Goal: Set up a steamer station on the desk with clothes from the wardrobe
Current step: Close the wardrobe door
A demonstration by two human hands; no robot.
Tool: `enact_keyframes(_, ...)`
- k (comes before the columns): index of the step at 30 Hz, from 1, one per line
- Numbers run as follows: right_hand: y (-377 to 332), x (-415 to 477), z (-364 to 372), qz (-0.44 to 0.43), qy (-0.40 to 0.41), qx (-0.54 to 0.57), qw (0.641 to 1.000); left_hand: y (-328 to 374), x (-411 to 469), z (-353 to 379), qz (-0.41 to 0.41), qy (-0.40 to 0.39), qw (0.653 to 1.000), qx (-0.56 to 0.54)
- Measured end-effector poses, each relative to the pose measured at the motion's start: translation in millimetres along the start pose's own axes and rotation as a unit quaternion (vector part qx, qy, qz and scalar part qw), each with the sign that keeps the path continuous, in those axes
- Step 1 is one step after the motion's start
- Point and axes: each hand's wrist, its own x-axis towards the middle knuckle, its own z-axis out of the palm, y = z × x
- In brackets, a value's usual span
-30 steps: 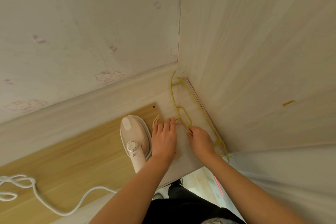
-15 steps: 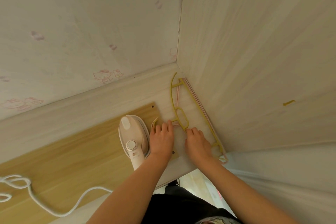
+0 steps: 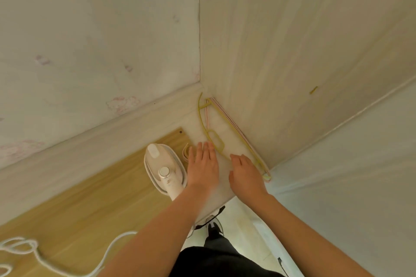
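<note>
from over the person's shoulder, looking down into the desk corner: the left hand (image 3: 203, 165) lay flat with straight fingers, pressing on the pale, thin white garment (image 3: 225, 189) spread over the light oak desk top (image 3: 90, 198). the right hand (image 3: 246, 174) had let go of the loop of the thin yellow plastic hanger (image 3: 216, 139) it pinched a second before and had drawn back; its fingers were now loose on the cloth beside the hanger, holding nothing. the cream handheld garment steamer (image 3: 163, 164) lay just left of the left hand, untouched, with its white cord (image 3: 33, 252) trailing off. a pink-and-white striped hanger (image 3: 227, 117) lay against the wall. i judged the fiddling with hangers was over and the smoothing had begun, so the steamer would come next.
</note>
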Motion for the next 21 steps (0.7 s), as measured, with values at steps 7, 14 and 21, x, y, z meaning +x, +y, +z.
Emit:
enact_keyframes(7,-7.0,-66.1,-25.0,0.031,0.093,-0.022,0.995,3.5,-44.8,-7.3,0.082,0.080,0.993,-0.014)
enact_keyframes(14,-10.2,-148.0,-45.1,0.089,0.200,-0.029,0.975,23.2,-87.3,-16.3,0.213,0.244,0.944,-0.059)
enact_keyframes(21,-7.1,-225.3,-74.9,0.099,0.288,-0.044,0.951,68.6,-132.7,-36.2,0.321,0.344,0.874,-0.117)
